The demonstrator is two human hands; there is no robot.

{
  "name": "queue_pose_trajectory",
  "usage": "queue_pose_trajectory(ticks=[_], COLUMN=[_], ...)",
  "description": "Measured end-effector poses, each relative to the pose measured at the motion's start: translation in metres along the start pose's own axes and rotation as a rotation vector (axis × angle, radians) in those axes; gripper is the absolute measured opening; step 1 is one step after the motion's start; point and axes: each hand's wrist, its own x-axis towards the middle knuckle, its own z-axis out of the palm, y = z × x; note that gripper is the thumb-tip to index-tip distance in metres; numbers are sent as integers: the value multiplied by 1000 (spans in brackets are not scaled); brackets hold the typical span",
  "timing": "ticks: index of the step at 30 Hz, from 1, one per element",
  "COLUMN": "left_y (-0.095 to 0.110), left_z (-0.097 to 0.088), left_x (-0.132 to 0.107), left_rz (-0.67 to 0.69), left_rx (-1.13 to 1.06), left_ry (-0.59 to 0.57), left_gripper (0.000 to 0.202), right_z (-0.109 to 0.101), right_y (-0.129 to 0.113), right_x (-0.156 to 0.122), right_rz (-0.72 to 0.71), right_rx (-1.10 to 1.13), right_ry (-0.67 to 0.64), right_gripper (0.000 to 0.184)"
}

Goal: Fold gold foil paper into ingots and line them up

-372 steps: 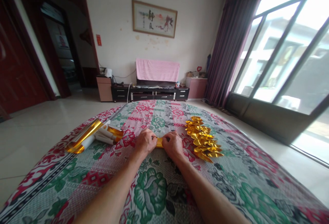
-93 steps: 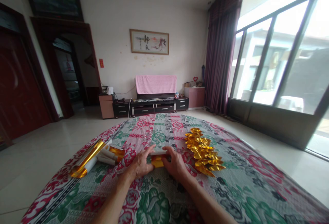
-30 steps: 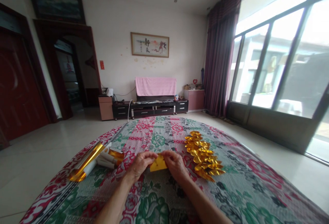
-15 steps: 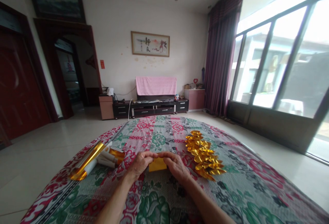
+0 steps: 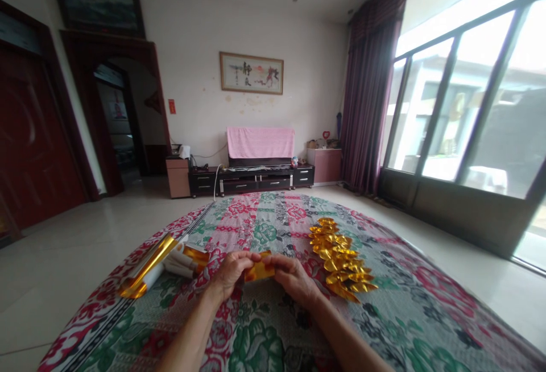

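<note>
A small rectangle of gold foil paper [image 5: 261,271] is held between my two hands, above the flowered cloth. My left hand [image 5: 234,272] pinches its left side and upper edge with thumb and fingers. On the other side, my right hand [image 5: 294,276] is closed on its right end. To the right of my hands lies a row of folded gold foil pieces [image 5: 341,258], nested one against another. Over on the left, rolled gold foil sheets [image 5: 149,269] with white backs rest on the cloth.
A flowered cloth [image 5: 256,332] in red, green and grey covers the round table. Beyond it stands a low black TV cabinet [image 5: 273,181], with a pink cloth [image 5: 261,142] draped above it. Large windows [image 5: 443,110] and a purple curtain [image 5: 367,99] are on the right.
My right fingers have shifted from the foil paper's top edge to its right end. The paper has tilted and now shows a shinier face. The view has swung slightly left.
</note>
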Motion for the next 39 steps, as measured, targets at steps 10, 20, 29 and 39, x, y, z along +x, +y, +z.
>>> queue_pose_trajectory(ticks=[10,20,29,39], left_y=[-2,-3,1,2], left_z=[1,-1,0,7], left_x=[-1,-2,-8,-6], left_rz=[24,81,93,68], left_rx=[102,178,95,-114], left_ry=[-9,-59,-149,-35], left_gripper=[26,43,42,32], right_z=[1,-1,2,4], right_y=[-4,2,9,13], right_x=[0,2,4,4], right_rz=[-92,55,88,-82], right_rx=[-51,-48,-30,-133], right_ry=[-34,54,161,192], right_gripper=[23,29,29,23])
